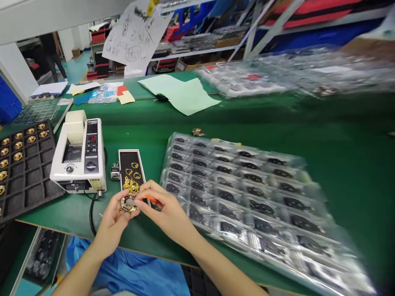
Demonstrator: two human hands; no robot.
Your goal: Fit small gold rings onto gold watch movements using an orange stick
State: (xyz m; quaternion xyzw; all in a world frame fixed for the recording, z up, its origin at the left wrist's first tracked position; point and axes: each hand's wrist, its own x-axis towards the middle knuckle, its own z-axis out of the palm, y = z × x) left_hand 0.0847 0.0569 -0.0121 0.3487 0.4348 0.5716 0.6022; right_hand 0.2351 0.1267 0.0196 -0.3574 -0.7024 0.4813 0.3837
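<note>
My left hand is closed round the edge of a small round gold-coloured part with a pale centre, which looks like a watch movement. My right hand reaches in from the right, its thumb and forefinger pinched at that part's edge. A slim orange tool is tucked in the right hand; its tip is hidden. Just behind the hands lies a white-rimmed box with a black bottom. Thin yellow rings are heaped at its near end, with several loose ones farther back.
A white tape dispenser and a metal tally counter stand left of the box. Farther left is a black tray with gold round parts. A clear compartment tray of dark parts covers the right. Another gold part lies behind it.
</note>
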